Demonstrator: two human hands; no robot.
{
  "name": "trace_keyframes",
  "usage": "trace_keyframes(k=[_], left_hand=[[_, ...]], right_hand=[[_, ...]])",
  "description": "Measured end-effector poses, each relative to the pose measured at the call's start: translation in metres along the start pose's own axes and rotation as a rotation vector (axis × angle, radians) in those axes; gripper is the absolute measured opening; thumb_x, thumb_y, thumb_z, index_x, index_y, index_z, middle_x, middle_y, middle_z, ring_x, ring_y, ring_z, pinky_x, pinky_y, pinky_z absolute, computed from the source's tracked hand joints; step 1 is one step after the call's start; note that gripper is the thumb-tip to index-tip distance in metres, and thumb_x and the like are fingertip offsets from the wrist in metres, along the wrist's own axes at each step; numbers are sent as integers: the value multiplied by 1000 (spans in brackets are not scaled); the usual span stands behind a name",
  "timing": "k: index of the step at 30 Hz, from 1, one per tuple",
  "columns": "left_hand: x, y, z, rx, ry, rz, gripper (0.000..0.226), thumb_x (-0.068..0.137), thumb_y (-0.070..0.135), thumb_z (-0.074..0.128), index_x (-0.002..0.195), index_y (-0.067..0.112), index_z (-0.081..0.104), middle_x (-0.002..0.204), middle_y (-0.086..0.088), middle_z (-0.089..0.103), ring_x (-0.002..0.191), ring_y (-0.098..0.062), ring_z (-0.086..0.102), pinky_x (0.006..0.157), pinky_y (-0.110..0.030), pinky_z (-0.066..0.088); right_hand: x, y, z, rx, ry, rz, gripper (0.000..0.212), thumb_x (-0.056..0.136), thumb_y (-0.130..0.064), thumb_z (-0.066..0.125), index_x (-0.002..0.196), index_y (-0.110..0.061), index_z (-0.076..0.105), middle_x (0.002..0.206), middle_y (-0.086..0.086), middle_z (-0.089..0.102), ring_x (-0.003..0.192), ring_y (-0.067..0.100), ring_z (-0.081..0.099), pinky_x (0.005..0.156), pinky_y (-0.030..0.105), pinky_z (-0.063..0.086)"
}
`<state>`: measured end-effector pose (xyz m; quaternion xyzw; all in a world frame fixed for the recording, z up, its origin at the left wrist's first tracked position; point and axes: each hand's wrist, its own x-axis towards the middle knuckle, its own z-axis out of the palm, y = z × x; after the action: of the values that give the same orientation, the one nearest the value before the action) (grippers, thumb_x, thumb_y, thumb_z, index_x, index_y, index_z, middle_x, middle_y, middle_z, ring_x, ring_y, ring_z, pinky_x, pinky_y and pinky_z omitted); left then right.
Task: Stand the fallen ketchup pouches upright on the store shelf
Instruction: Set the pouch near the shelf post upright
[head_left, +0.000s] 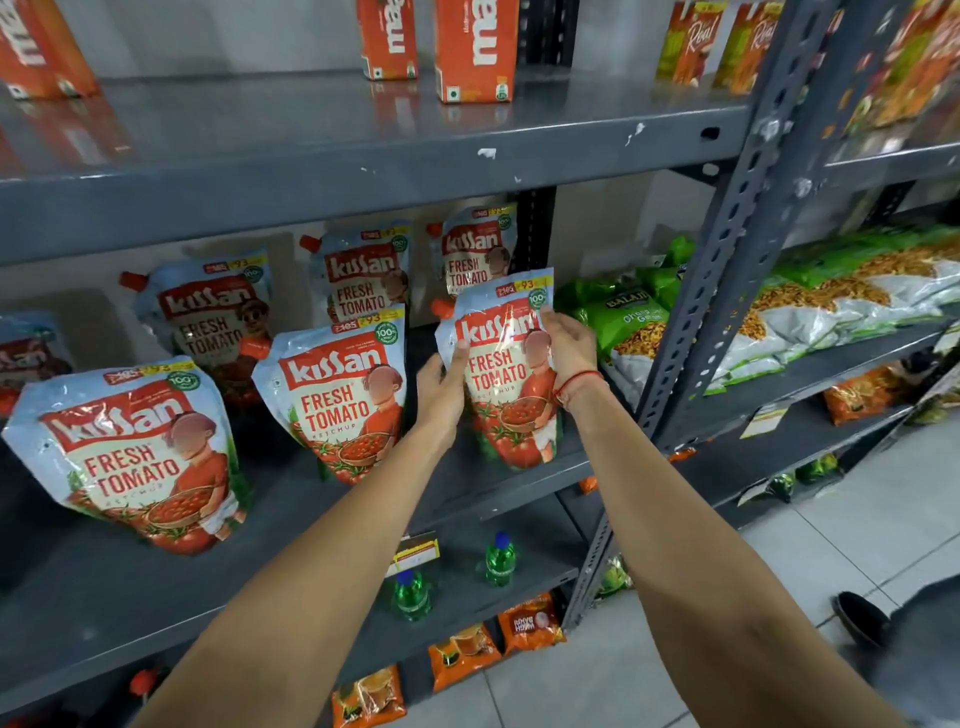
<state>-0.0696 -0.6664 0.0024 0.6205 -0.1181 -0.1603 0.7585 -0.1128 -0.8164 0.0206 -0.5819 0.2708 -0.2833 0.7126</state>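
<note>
Both hands on one ketchup pouch (506, 374) at the right end of the middle shelf (156, 561). Left hand (441, 387) clamps its left edge, thumb across the front just under the red logo. Right hand (569, 345) wraps the upper right edge; red thread on that wrist. Each grip is closed on the pouch, fingers partly hidden behind it. Pouch is upright, bottom at or just above the shelf; can't tell if it's resting.

Label reads "Kissan FRESH TOMATO KETCHUP", "100%" green seal top right, yellow price strip with "93".

Same print on the rest: second front pouch (340, 395) just left of the held one, upright with a slight lean. Left front pouch (137, 457) stands tilted. Three back pouches (363, 275) stand behind, red caps visible. Another pouch at the far left edge, mostly cut off.

Upper shelf: orange cartons (475, 49), logo reads upside down. Farther right, cartons marked "Real" (693, 41).

Right of the held pouch: green snack bags (626, 322), "BALAJI" readable. Shelf below: two green bottles (498, 561) with blue caps.
</note>
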Motion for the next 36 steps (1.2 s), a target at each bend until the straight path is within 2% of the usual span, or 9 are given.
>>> trace_keyframes(k=[3,7,10,14,18,25,29,31,36], left_hand=[[5,15,3,35,33,99,20,91,32,54,95,15,63,97,-3,69,83,-5,66,72,-19,52],[4,25,5,172,13,226,25,89,29,59,74,10,64,77,-8,66,80,-22,64,78,-42,52],[1,29,6,245,-27,305,25,87,22,62,82,-2,68,83,-18,70,84,-32,67,81,-51,53],[0,41,7,260,-36,359,19,85,23,65,88,5,69,89,-12,72,83,-20,70,75,-35,57],[7,48,6,125,-115,138,22,89,25,59,86,4,68,83,-4,71,66,0,69,59,-9,51],[8,34,0,94,-208,54,16,87,29,61,101,23,64,93,13,71,81,6,68,62,-7,50],[-5,-16,-15,364,-351,-164,65,75,28,74,131,23,41,129,1,57,117,-10,54,93,-22,45],[-10,-39,-16,544,-359,-184,86,71,27,78,141,18,28,141,-5,48,126,-17,46,104,-32,37],[-15,-55,-1,711,-218,-80,81,75,27,75,140,13,30,140,-10,50,128,-27,48,108,-41,38]], right_hand=[[6,-11,-1,-8,-20,-75,18,86,-34,63,74,-22,70,81,-3,75,79,17,71,71,31,57],[14,-14,-7,62,-48,-107,19,89,-31,61,75,-20,69,73,-8,76,71,8,72,57,20,56],[15,-10,-10,161,-60,-109,16,88,-31,62,77,-21,67,74,-9,76,72,6,72,58,19,55],[16,-9,-7,152,-69,-105,19,85,-38,64,74,-24,68,77,-8,77,74,8,73,59,19,56],[21,-11,-9,131,-93,-109,22,83,-40,65,71,-23,72,77,-5,77,75,11,73,62,23,57],[17,-17,-10,128,-175,-19,61,78,-73,39,97,-24,68,101,-1,75,96,12,68,75,30,52],[-2,12,-18,-75,-335,99,63,71,-83,33,104,-38,60,123,-10,62,104,7,59,85,29,45],[-14,29,-23,-136,-356,173,57,66,-80,42,100,-38,60,111,-15,65,101,6,60,81,27,46],[-22,49,-36,-155,-315,160,35,90,-47,50,117,-26,53,110,-7,63,88,-4,65,68,14,51]])
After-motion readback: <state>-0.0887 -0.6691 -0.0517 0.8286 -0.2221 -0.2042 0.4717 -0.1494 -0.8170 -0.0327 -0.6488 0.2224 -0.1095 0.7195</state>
